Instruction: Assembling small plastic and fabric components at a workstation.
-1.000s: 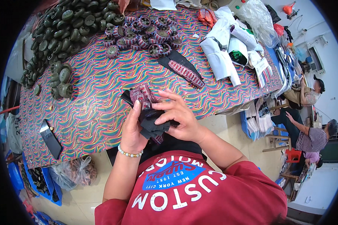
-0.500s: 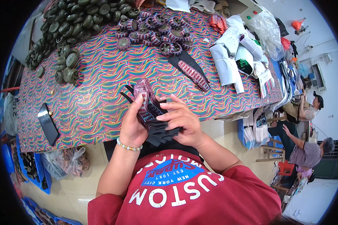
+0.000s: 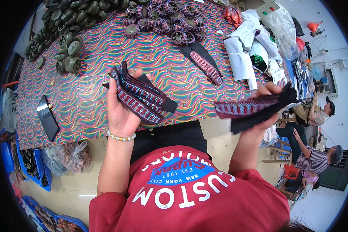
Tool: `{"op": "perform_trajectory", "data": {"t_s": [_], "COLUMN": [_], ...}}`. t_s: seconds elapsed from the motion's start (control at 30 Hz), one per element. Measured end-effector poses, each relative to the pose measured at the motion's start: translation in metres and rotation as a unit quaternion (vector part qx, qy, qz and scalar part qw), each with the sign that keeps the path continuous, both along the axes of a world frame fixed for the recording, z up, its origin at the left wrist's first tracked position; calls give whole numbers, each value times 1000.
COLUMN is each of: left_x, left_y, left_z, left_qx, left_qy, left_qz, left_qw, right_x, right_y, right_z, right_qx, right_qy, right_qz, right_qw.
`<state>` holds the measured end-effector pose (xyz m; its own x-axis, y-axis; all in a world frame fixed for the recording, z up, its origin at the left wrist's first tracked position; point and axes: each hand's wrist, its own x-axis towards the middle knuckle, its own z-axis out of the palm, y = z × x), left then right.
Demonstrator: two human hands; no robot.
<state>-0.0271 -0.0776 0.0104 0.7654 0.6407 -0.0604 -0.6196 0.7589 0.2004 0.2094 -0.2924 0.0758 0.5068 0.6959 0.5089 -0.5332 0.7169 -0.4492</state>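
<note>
My left hand, with a bead bracelet at the wrist, is closed around a fanned bunch of dark fabric straps with red and pale-blue beaded panels. Off to the right, past the table's front edge, my right hand grips another bundle of beaded straps with black ends. That bundle is slightly blurred. Between and beyond the hands, a black piece with a beaded panel lies flat on the patterned tablecloth.
Dark green round wheel-like pieces are heaped at the far left. Beside them is a pile of rolls wrapped in beaded strips. White wrapped rolls lie at the right, a black angular plate at the left. Two people sit at the far right.
Both hands were together over one bundle; now they are wide apart, each with part of the straps. The right hand has swung right, the left slightly left.
</note>
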Motion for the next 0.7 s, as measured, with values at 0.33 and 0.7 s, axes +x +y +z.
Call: {"op": "perform_trajectory", "data": {"t_s": [0.33,0.7], "left_x": [-52,-79], "left_y": [-3,-12], "left_z": [1,-16], "left_qx": [45,14], "left_qy": [35,86], "left_qz": [56,48], "left_qw": [997,995], "right_x": [-16,-5], "right_y": [175,150], "right_z": [-47,-54], "right_qx": [-346,-415], "right_qy": [-565,-439], "right_qz": [35,-100], "right_qw": [748,791]}}
